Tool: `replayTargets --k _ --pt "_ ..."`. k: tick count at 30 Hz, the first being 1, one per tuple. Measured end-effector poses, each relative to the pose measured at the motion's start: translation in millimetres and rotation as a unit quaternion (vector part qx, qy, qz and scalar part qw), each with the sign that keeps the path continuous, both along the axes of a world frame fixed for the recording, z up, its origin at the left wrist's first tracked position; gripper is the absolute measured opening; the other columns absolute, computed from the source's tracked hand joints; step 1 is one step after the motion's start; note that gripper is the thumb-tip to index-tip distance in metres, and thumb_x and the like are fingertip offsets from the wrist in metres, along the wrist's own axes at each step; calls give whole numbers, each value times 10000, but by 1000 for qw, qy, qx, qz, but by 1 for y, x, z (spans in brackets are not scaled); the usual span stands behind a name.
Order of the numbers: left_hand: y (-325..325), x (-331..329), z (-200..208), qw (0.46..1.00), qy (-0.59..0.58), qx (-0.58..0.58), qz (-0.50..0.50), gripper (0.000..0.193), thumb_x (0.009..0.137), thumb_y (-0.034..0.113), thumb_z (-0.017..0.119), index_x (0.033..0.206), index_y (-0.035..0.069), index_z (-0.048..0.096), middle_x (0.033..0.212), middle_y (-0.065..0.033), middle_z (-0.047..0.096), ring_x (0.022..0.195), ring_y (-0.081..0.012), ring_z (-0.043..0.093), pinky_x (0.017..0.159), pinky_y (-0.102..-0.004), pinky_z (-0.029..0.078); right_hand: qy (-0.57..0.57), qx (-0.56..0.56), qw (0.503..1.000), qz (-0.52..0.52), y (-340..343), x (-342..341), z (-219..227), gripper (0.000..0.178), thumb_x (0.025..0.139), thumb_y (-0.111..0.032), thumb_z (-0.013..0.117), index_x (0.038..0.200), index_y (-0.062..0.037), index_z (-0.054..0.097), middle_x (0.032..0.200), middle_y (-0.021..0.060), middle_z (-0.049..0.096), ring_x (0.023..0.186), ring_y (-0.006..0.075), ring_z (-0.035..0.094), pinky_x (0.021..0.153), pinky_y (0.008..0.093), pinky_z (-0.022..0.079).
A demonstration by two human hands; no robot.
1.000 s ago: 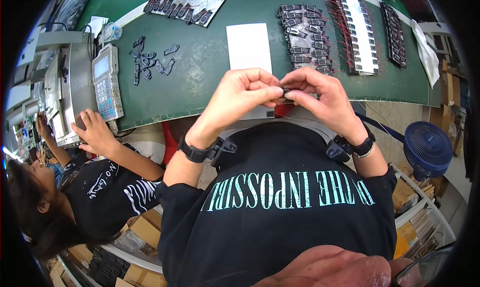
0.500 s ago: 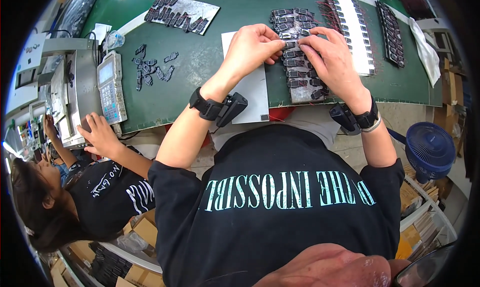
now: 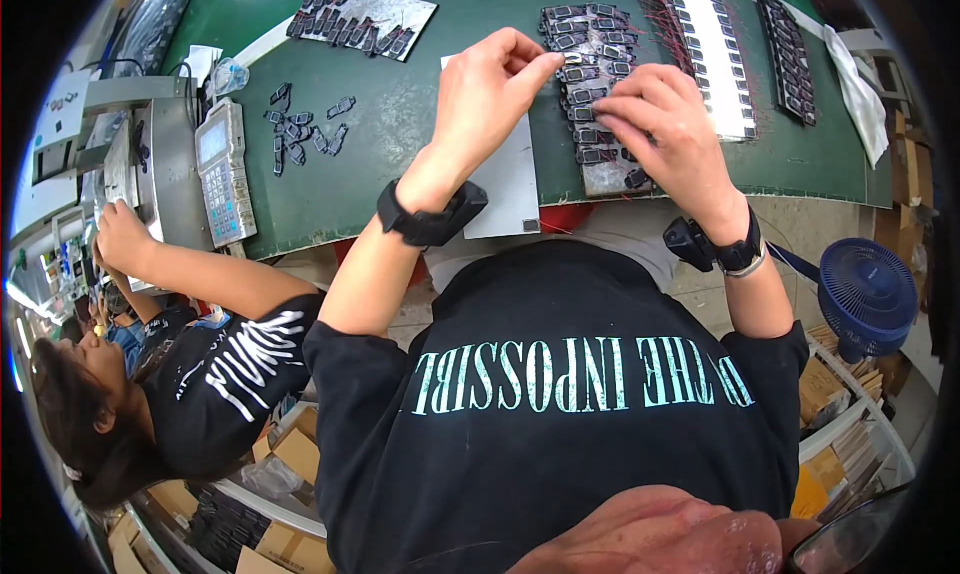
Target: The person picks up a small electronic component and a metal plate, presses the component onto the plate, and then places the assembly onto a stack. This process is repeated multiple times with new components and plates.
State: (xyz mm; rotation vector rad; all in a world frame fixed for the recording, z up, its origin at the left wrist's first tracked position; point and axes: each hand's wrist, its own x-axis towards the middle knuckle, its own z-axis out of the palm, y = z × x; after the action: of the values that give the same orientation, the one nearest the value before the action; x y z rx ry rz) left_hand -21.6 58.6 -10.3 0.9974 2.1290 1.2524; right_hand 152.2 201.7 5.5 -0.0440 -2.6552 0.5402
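Observation:
My left hand (image 3: 490, 89) is closed in a pinch at the left edge of a column of small black rectangular parts with pale-rimmed faces (image 3: 585, 96). Whether anything sits between its fingertips is too small to make out. My right hand (image 3: 660, 124) is over the right side of this column, thumb and fingers drawn together by one of the middle parts. What they grip, if anything, is hidden. The parts lie in rows on a grey metal plate (image 3: 605, 181), bare at its near end. Beside it, partly behind my left forearm, lies a white sheet (image 3: 505, 199).
Right of the column, a white strip (image 3: 712, 59) carries similar parts with red wires; beyond is a dark filled strip (image 3: 787, 59). Loose parts (image 3: 297, 134) and another loaded plate (image 3: 405, 19) lie left. A co-worker's arm (image 3: 190, 269) reaches beside a keypad device (image 3: 222, 179). A blue fan (image 3: 866, 292) stands right.
My left hand has drawn up and left, off the part it was touching. My right hand has shifted slightly nearer me. The co-worker's hand has moved left, away from the keypad device.

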Motion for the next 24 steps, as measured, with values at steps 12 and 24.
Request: replayTargets --k 12,24 --pt "-75 17 13 995 -55 7 85 164 897 181 716 920 21 693 761 -15 685 673 -62 624 591 -201 476 9 37 999 30 1 -5 -18 225 759 -37 722 980 -76 720 990 36 670 1033 240 589 910 385 460" --pt "-123 25 -12 975 -58 73 201 123 882 128 722 893 7 700 716 -24 666 644 -54 586 586 -238 476 2 10 997 71 -19 18 -14 200 760 -23 725 956 -48 699 994 71 651 1014 277 584 894 397 449"
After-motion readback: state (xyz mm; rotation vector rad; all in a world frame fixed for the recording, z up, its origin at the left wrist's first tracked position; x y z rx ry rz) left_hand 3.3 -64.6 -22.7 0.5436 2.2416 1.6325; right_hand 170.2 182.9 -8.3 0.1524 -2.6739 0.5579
